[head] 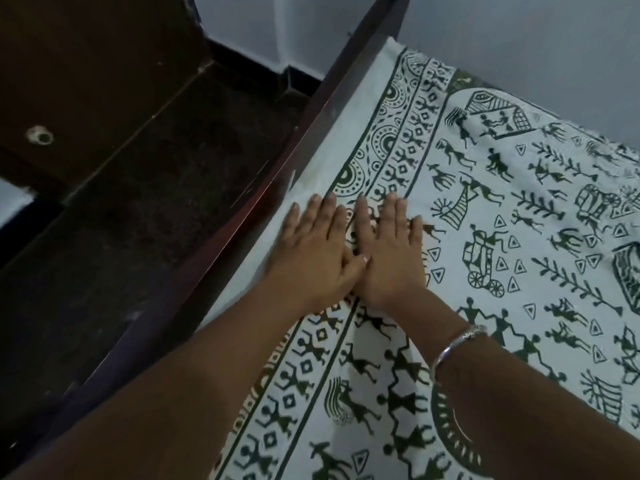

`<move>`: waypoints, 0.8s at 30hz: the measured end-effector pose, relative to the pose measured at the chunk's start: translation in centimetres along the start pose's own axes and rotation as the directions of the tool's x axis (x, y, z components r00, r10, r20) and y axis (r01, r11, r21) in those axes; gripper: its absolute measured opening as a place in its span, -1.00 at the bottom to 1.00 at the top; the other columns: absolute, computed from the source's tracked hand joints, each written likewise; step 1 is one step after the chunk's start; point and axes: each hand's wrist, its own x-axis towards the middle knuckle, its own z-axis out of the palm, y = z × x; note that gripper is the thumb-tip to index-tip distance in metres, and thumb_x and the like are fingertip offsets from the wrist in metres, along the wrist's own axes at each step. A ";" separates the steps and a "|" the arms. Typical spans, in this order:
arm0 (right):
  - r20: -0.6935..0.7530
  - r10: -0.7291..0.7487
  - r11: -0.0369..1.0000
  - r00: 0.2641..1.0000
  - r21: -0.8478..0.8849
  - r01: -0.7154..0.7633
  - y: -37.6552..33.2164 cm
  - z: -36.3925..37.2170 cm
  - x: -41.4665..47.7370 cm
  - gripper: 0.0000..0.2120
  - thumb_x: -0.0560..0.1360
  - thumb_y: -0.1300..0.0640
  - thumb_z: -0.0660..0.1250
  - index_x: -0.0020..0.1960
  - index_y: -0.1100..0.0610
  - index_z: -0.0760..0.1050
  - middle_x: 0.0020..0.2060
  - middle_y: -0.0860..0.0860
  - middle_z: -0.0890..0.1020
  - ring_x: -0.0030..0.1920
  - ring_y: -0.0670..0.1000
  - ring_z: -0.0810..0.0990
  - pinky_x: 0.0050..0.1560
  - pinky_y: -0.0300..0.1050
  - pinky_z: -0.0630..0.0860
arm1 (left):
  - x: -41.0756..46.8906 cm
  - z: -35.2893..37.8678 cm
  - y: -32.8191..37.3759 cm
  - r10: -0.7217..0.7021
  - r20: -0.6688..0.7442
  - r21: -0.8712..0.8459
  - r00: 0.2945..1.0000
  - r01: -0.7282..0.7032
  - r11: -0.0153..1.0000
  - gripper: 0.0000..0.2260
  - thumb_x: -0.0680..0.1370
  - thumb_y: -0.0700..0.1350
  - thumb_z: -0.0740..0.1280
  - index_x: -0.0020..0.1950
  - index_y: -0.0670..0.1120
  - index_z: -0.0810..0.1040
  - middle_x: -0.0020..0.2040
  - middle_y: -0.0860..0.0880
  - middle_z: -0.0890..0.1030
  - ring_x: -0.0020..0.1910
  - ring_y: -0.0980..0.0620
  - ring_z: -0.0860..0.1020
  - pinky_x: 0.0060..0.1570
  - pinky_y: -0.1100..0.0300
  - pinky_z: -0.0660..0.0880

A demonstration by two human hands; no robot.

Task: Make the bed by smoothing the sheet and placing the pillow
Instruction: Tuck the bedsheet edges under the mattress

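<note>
A white bed sheet point(485, 237) printed with dark green folk figures covers the bed on the right. My left hand point(315, 251) lies flat on the sheet close to the bed's left edge, fingers straight. My right hand point(391, 251) presses flat beside it, thumbs touching, with a silver bangle on its wrist. Both palms rest on the sheet's patterned border. No pillow is in view.
A dark wooden bed rail point(277, 174) runs diagonally along the sheet's left edge. Left of it lies a dark floor point(138, 220) and a dark wooden furniture panel point(86, 81). A pale wall point(519, 36) stands behind the bed.
</note>
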 end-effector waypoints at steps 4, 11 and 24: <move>-0.087 -0.127 0.986 0.988 0.095 0.135 2.3 -1.4 1.8 -0.35 0.56 -0.26 -0.17 0.55 -0.06 -0.24 0.56 0.05 -0.16 0.54 0.04 -0.25 0.47 0.05 -0.33 | 2.2 -0.6 -0.1 -0.111 0.016 0.005 0.994 0.111 0.994 -0.09 0.36 0.44 -0.27 0.54 -0.11 -0.24 0.54 -0.08 -0.29 0.49 -0.14 -0.33 0.46 -0.10 -0.26; -0.031 0.044 0.998 0.999 -0.035 -0.045 2.0 -1.8 4.4 -0.30 0.49 -0.29 -0.27 0.53 -0.03 -0.35 0.53 0.15 -0.27 0.51 0.14 -0.33 0.48 0.20 -0.29 | 5.8 -0.7 -0.3 0.080 0.004 0.091 0.997 -0.080 0.993 -0.05 0.29 0.45 -0.39 0.54 -0.09 -0.24 0.56 -0.05 -0.23 0.51 -0.06 -0.31 0.46 -0.11 -0.27; -0.031 0.014 1.000 0.999 0.007 -0.014 2.5 -3.6 8.7 -0.35 0.58 -0.25 -0.09 0.53 -0.11 -0.34 0.52 0.14 -0.31 0.49 0.26 -0.35 0.48 0.19 -0.28 | 9.6 -2.7 -0.6 -0.001 0.002 -0.021 1.000 0.001 1.000 0.04 0.26 0.54 -0.21 0.55 -0.12 -0.21 0.55 -0.09 -0.25 0.51 -0.07 -0.31 0.44 0.03 -0.26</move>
